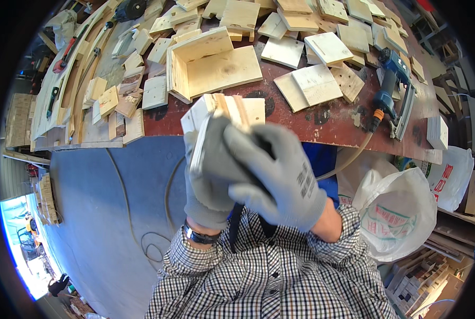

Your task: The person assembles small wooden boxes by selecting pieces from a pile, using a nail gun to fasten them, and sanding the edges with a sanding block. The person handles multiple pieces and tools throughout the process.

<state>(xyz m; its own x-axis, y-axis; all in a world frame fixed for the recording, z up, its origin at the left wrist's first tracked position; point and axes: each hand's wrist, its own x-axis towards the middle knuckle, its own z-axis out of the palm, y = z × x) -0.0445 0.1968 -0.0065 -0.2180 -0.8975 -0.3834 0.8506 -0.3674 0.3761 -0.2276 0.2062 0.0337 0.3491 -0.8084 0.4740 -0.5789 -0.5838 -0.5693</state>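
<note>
Both my hands wear grey work gloves and are raised in front of the table's near edge. Between them is a bundle of wooden boards [248, 110], pale with brown-streaked edges sticking up past the fingers. My left hand [205, 194], with a watch at its wrist, is closed around the left side of the boards. Across their near side lies my right hand [282, 178], fingers bent and closed on them, somewhat blurred by motion. The gloves hide the lower part of the boards, so their number and how they join cannot be made out.
On the red-brown table [322, 127] stands an open wooden corner piece [224, 69], with many loose boards [317, 82] behind and beside it. A blue air nailer [391, 87] with a hose lies right. White plastic bags [397, 212] hang below; hoses [121, 183] cross the floor.
</note>
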